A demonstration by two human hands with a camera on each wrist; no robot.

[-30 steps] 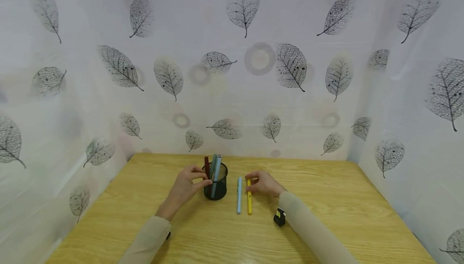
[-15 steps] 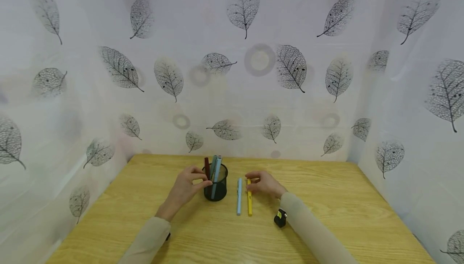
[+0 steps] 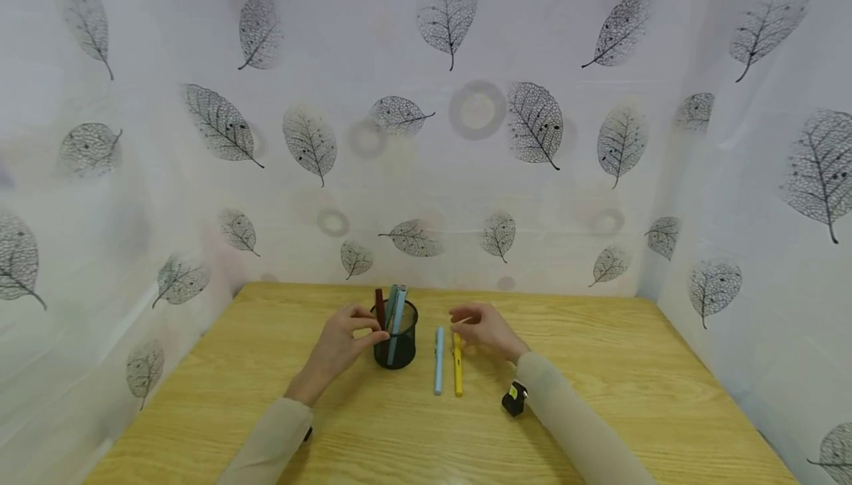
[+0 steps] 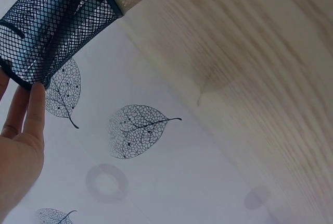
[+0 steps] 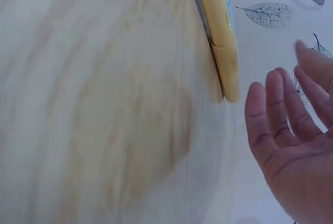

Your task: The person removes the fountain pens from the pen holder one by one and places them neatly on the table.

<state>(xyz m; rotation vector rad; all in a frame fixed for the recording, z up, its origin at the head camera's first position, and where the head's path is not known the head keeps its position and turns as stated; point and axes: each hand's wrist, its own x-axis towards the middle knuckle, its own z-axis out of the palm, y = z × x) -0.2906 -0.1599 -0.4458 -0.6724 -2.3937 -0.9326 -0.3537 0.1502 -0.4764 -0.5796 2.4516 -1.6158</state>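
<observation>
A black mesh pen holder (image 3: 403, 348) stands on the table with a dark red pen (image 3: 379, 304), a grey-green pen (image 3: 391, 302) and a light blue pen (image 3: 400, 307) inside. My left hand (image 3: 342, 341) pinches its rim on the left side; in the left wrist view fingertips meet the rim of the mesh holder (image 4: 57, 23). To the right of the holder lie a light blue pen (image 3: 438, 363) and a yellow pen (image 3: 458, 374), roughly parallel. Over the far end of the yellow pen hovers my right hand (image 3: 489, 331), its fingers apart from the yellow pen (image 5: 216, 15) in the right wrist view.
The wooden table (image 3: 599, 381) ends at a pale curtain (image 3: 426, 174) printed with leaves, which also rises on both sides. A small black device (image 3: 515, 399) sits at the right wrist.
My right hand has let go of the yellow pen and risen slightly, its fingers spreading. The left hand keeps its place at the pen holder's rim.
</observation>
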